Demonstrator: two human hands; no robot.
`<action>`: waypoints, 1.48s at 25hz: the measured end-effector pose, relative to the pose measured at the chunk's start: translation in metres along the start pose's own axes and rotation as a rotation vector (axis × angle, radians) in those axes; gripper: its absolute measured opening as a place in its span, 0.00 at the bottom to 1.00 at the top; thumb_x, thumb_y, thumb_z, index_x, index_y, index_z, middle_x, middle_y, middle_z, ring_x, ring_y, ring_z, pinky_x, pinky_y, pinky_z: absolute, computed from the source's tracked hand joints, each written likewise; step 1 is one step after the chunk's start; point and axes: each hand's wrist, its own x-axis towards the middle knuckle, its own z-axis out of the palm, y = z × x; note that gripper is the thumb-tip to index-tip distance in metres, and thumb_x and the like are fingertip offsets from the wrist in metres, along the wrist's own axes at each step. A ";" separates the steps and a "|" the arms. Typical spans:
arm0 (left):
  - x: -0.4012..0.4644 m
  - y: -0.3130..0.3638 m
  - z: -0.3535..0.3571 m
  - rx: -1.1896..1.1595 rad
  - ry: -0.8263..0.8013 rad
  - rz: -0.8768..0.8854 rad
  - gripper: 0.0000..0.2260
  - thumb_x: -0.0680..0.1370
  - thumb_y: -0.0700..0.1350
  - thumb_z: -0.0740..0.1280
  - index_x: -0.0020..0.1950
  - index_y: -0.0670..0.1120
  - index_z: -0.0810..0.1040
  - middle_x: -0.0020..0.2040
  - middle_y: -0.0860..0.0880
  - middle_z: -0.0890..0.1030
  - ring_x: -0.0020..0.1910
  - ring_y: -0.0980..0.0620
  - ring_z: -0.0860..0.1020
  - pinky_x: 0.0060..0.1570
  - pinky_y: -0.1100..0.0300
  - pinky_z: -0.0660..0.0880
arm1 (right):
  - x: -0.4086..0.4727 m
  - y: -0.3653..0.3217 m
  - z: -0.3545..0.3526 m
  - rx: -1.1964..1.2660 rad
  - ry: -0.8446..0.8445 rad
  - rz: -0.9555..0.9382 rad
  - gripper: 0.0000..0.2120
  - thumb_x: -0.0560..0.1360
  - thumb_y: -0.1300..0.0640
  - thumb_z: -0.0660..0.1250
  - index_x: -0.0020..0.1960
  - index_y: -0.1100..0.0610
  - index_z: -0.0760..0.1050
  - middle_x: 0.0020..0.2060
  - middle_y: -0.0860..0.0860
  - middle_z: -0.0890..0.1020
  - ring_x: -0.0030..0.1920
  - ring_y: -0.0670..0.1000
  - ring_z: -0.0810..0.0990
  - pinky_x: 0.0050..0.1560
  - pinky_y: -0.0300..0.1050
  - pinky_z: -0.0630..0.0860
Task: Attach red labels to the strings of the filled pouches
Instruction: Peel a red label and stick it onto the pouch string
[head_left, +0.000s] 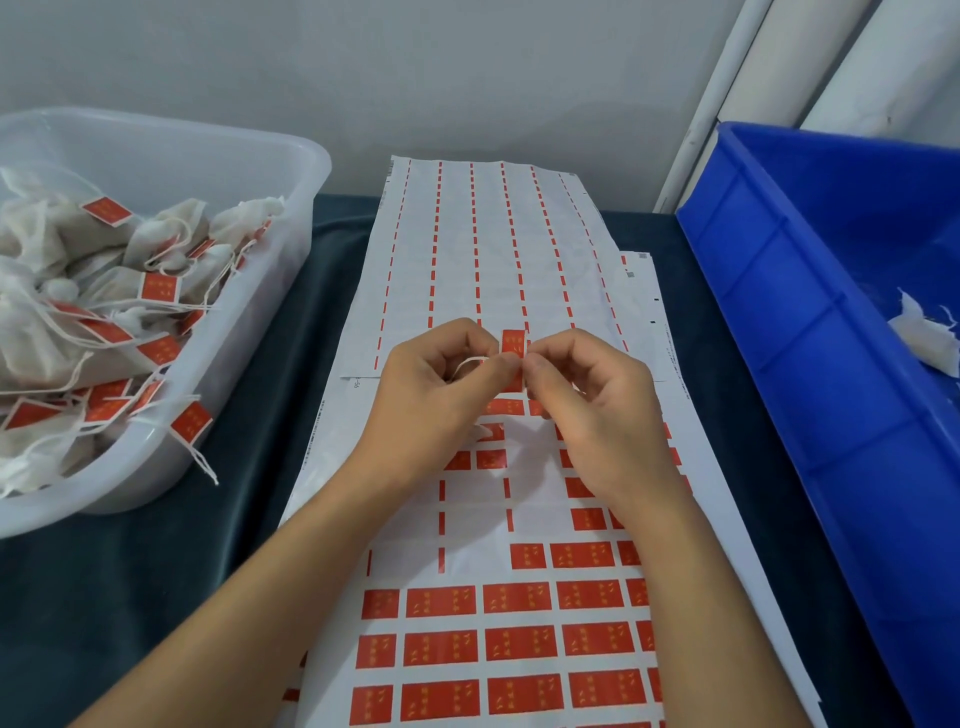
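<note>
**Label folding onto a string, many pouches already tagged**

The left hand is pinching a thin white string while the right hand is pinching a glossy red label against it, above the half-peeled sticker sheet mid-tabletop. Toward the left edge, a translucent tub is holding soft fabric labelled pouches. A rigid blue crate at the right edge is holding one white pouch, probably still unlabelled.

Label sheets are spread on the table, between a tub of pouches at the left and a crate at the right. Both hands are held above the sheets.
</note>
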 end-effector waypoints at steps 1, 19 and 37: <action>0.000 0.000 0.000 0.006 0.002 -0.004 0.07 0.81 0.44 0.71 0.43 0.49 0.83 0.33 0.56 0.81 0.31 0.60 0.78 0.32 0.69 0.75 | 0.000 0.001 0.000 -0.016 0.008 -0.002 0.04 0.82 0.53 0.68 0.51 0.46 0.81 0.43 0.38 0.84 0.49 0.42 0.83 0.46 0.29 0.78; -0.006 -0.002 0.000 0.285 0.036 0.252 0.05 0.79 0.45 0.74 0.49 0.54 0.81 0.36 0.57 0.81 0.38 0.55 0.81 0.36 0.72 0.73 | 0.003 0.009 0.000 -0.147 0.101 0.088 0.04 0.82 0.51 0.68 0.50 0.44 0.81 0.41 0.37 0.83 0.50 0.34 0.80 0.44 0.22 0.73; 0.000 -0.011 -0.003 0.330 0.060 0.108 0.06 0.80 0.58 0.70 0.51 0.59 0.84 0.32 0.54 0.80 0.33 0.53 0.76 0.31 0.65 0.72 | 0.003 0.007 -0.003 -0.265 0.157 -0.054 0.01 0.79 0.48 0.69 0.50 0.41 0.79 0.43 0.31 0.80 0.51 0.31 0.78 0.46 0.20 0.71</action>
